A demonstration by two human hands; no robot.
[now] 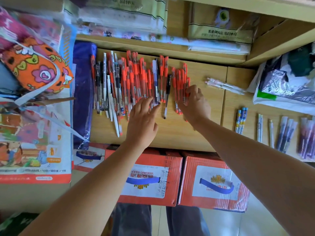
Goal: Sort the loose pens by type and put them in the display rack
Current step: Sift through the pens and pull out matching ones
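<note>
Our right hand (pixel 194 103) is curling its thumb and fingers round the near end of the red-capped bunch (pixel 179 86), a small set lying apart on the tabletop (pixel 196 133) just right of the main pile. Our left hand (pixel 142 121) is lying flat and loose, gripping nothing, with its straight fingertips touching the near ends of the pens in the mixed heap (pixel 122 82).

We are judging the sort as partly done. Off to the right, well apart from the heap, several small groups are lying by type: clear pens (pixel 225 86), blue-capped pens (pixel 241 120), white pens (pixel 260 126) and dark wrapped pens (pixel 286 133). One black pen (pixel 167 94) is lying alone between the heap and the red-capped bunch.

The heap is holding most of the work left: many red caps are mingling there with black, white and blue ones. We are not making out the display rack anywhere, so we are counting none of the racking as done.
</note>
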